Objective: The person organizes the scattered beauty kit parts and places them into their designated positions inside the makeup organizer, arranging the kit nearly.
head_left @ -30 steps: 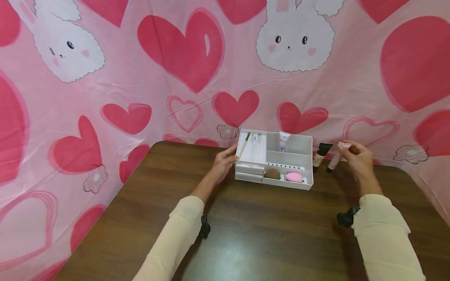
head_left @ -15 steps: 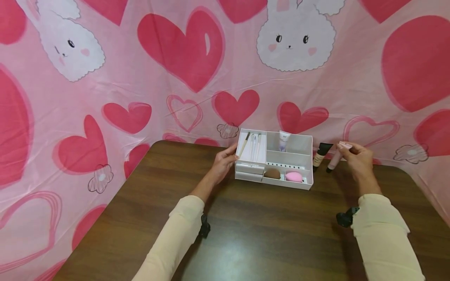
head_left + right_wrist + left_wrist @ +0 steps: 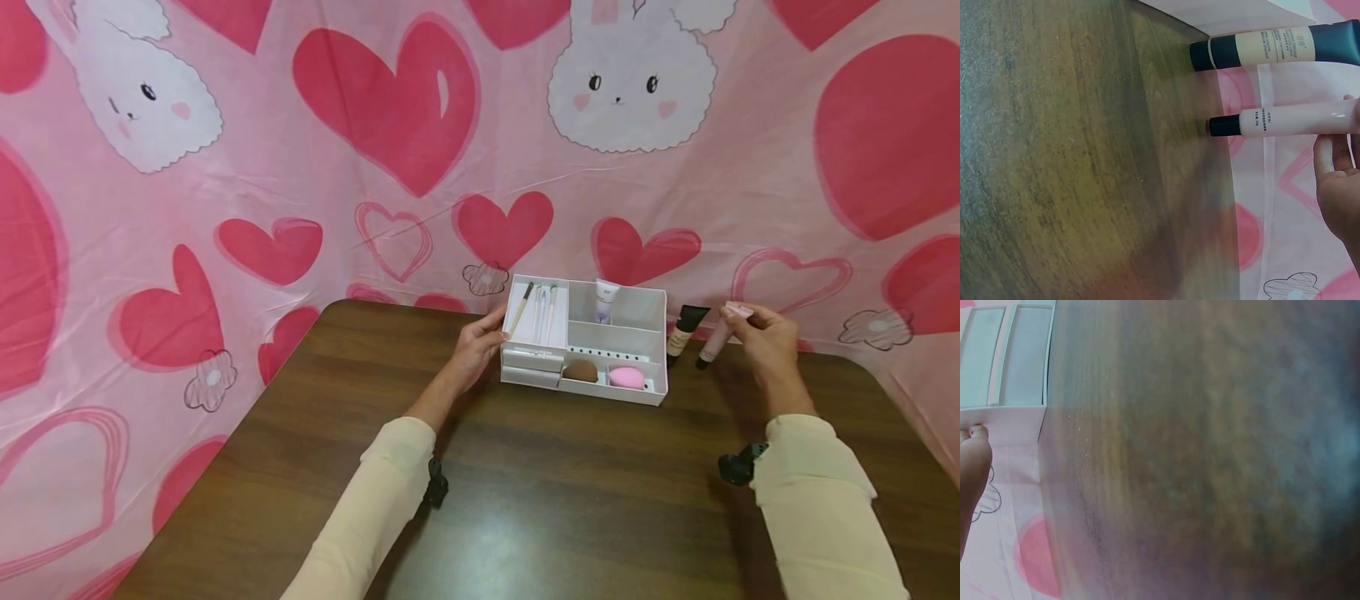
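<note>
My left hand point(image 3: 477, 350) touches the left side of a white makeup organizer point(image 3: 618, 340). In the left wrist view, its fingertips point(image 3: 980, 431) meet the outer side wall. My right hand point(image 3: 768, 346) pinches the top end of a pale pink tube point(image 3: 1297, 120), which stands cap down, leaning a little. Its black cap point(image 3: 1225, 125) is at the table. Beside it, nearer the organizer, a beige tube point(image 3: 1275, 45) with a black cap and black end stands on its cap.
In the organizer are several slim brushes point(image 3: 542, 315), a white-and-lilac tube point(image 3: 604, 302), a brown sponge point(image 3: 581, 372) and a pink sponge point(image 3: 627, 377). It stands at the back of the wooden table point(image 3: 570, 492). A pink heart-print cloth point(image 3: 420, 250) hangs behind.
</note>
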Tool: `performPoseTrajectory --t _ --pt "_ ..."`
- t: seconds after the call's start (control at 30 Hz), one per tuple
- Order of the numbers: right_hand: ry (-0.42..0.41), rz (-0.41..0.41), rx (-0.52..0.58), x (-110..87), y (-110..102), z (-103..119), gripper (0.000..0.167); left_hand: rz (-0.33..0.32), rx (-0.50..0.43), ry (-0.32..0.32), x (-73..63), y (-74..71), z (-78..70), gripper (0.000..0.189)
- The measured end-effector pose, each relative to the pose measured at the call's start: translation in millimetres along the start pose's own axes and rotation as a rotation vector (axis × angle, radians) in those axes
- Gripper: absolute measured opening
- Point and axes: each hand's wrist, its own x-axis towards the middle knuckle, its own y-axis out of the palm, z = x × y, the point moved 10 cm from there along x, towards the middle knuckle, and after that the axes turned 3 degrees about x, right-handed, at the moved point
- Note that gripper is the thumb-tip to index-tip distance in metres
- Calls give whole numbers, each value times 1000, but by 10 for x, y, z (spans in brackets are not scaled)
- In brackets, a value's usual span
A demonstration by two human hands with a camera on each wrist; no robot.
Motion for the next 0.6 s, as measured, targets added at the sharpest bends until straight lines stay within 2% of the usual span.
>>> performPoseTrajectory --t 0.1,0.3,0.6 --pt "-2 -20 -23 51 -50 -22 36 -4 -4 -1 6 -5 12 65" --pt "-13 -50 -65 38 32 167 35 -8 -6 -4 0 0 12 65" --pt "-52 10 -52 43 210 495 30 -10 -6 -9 7 -8 16 64"
